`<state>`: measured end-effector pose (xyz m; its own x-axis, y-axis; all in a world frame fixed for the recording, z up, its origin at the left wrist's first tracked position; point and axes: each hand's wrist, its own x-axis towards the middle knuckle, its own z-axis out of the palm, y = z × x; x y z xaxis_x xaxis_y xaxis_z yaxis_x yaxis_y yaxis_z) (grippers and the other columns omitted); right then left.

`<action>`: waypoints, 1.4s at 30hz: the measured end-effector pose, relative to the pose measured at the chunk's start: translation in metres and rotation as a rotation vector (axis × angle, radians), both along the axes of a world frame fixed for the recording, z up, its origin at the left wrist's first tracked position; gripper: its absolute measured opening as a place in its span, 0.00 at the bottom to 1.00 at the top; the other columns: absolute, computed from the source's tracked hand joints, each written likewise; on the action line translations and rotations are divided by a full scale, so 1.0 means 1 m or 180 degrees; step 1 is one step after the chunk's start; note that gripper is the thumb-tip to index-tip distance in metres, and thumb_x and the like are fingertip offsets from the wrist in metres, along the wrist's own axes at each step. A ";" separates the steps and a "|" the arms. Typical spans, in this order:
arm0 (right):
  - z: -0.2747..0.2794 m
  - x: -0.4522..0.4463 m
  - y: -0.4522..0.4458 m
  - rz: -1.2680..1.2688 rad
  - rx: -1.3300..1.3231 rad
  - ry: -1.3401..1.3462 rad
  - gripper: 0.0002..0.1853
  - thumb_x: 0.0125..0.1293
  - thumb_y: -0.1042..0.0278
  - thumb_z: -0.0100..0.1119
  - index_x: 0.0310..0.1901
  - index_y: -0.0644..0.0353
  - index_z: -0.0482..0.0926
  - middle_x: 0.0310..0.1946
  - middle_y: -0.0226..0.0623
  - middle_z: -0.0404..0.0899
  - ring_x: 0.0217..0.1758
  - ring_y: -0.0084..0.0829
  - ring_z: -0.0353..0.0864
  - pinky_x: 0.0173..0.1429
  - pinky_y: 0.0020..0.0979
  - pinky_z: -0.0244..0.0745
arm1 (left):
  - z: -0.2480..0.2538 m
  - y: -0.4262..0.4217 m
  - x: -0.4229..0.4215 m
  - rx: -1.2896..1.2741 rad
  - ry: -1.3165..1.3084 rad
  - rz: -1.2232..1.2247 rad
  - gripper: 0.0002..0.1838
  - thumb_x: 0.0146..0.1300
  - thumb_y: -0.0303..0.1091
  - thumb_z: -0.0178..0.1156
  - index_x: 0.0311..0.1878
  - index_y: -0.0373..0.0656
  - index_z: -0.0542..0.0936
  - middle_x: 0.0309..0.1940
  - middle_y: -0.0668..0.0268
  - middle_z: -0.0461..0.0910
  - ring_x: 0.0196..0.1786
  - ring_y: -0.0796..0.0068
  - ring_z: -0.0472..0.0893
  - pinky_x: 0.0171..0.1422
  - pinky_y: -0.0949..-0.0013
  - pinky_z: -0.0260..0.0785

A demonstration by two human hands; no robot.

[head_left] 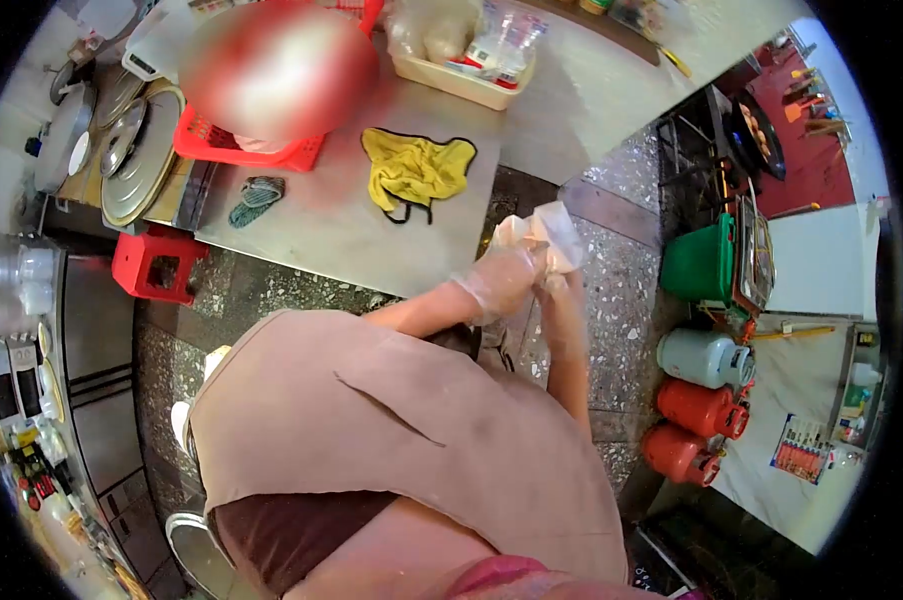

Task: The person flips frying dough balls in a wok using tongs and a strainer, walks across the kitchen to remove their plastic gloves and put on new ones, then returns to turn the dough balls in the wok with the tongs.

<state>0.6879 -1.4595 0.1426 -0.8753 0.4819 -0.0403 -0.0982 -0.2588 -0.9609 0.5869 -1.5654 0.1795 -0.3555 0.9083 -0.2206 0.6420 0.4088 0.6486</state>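
Note:
My left hand [503, 276], in a clear plastic glove, reaches beyond the metal table's right edge. Its fingers are closed on a crumpled white piece [563, 232], thin like paper or plastic; which one is unclear. Close beside it, my right hand [559, 280] meets the same white piece from below, its fingers mostly hidden by it. Left of the hands, a yellow cloth [418, 172] with dark edging lies on the metal table [321, 235]. A grey-green cloth [257, 200] lies further left.
A red basket [241, 152] and a cream tub [461, 86] of bags stand on the table. Beneath its left side is a red stool [158, 265]. Along the right are a green bin [698, 260], a grey gas cylinder [696, 357], red cylinders [689, 407] and a wok [758, 135].

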 end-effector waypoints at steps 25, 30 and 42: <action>-0.051 0.113 0.121 -0.1536 0.2694 -0.1836 0.13 0.67 0.54 0.53 0.36 0.55 0.77 0.30 0.24 0.74 0.34 0.19 0.73 0.37 0.29 0.70 | -0.085 0.153 0.069 0.0480 -0.3081 -0.0703 0.19 0.56 0.35 0.63 0.50 0.40 0.75 0.45 0.61 0.80 0.46 0.78 0.78 0.49 0.74 0.70; -0.067 0.101 0.183 -0.1905 -0.0061 -0.1076 0.17 0.69 0.54 0.51 0.36 0.60 0.79 0.31 0.28 0.77 0.35 0.20 0.71 0.38 0.30 0.70 | -0.075 0.193 0.070 0.1685 -0.0408 0.0106 0.22 0.54 0.35 0.61 0.53 0.38 0.74 0.44 0.54 0.77 0.45 0.56 0.77 0.52 0.63 0.70; -0.052 0.108 0.453 0.0058 0.1899 -0.2584 0.24 0.51 0.64 0.64 0.52 0.57 0.72 0.42 0.44 0.79 0.46 0.40 0.80 0.50 0.36 0.74 | -0.075 0.470 0.058 0.1391 0.0414 -0.0501 0.18 0.53 0.32 0.62 0.49 0.44 0.76 0.39 0.56 0.81 0.40 0.56 0.82 0.40 0.62 0.76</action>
<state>0.7956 -1.0067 0.0905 -0.6976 0.6048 -0.3841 0.6428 0.2915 -0.7084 0.6450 -1.0957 0.1044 -0.2056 0.9510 0.2310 0.7614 0.0071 0.6483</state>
